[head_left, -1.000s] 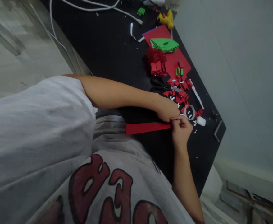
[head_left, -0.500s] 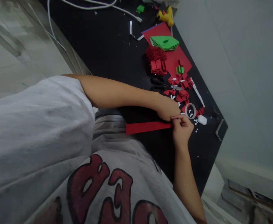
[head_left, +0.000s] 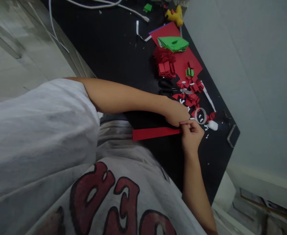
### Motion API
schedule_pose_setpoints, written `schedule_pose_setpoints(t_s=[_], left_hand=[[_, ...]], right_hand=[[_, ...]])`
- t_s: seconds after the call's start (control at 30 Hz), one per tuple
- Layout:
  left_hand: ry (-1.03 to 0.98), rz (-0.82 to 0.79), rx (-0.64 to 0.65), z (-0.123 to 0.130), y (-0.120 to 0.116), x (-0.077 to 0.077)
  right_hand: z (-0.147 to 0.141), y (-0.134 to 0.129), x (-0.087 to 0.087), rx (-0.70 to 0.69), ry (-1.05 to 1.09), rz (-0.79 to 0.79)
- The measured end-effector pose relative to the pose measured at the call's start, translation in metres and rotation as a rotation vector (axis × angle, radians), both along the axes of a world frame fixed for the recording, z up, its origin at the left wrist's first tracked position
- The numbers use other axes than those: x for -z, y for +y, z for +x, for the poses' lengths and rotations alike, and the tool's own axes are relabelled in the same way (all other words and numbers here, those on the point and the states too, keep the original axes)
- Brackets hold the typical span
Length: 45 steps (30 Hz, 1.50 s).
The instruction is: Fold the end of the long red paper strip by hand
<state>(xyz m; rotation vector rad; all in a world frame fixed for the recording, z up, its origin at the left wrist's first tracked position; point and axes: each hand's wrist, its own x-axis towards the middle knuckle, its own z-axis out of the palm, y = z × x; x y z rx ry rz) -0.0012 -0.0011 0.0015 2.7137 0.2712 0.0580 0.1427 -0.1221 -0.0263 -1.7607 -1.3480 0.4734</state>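
A long red paper strip (head_left: 155, 133) stretches over the black desk's near edge toward my lap. My right hand (head_left: 192, 134) pinches its far end between thumb and fingers. Pressed close against those fingertips is my left hand (head_left: 179, 113), curled with its back to me. Its fingers are mostly hidden, but they seem closed on the same end of the strip. Just beyond both hands lie a clear tape roll (head_left: 200, 116), small white paper bits and folded red paper pieces (head_left: 192, 100). Black-handled scissors (head_left: 167, 88) rest beside my left wrist.
Farther along the desk are a stack of folded red papers (head_left: 166, 69), folded green paper (head_left: 174, 44), red sheets (head_left: 186, 62) and a yellow toy (head_left: 174, 15). A white case (head_left: 212, 125) and a phone (head_left: 233, 136) sit near the wall side. A white cable (head_left: 133, 13) crosses the far end.
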Motion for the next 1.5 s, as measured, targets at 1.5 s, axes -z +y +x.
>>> schedule_pose_setpoints(t_s=[1.5], left_hand=[[0.001, 0.096, 0.012, 0.0025, 0.0006, 0.0014]], right_hand=[[-0.0004, 0.0005, -0.0007, -0.009, 0.003, 0.007]])
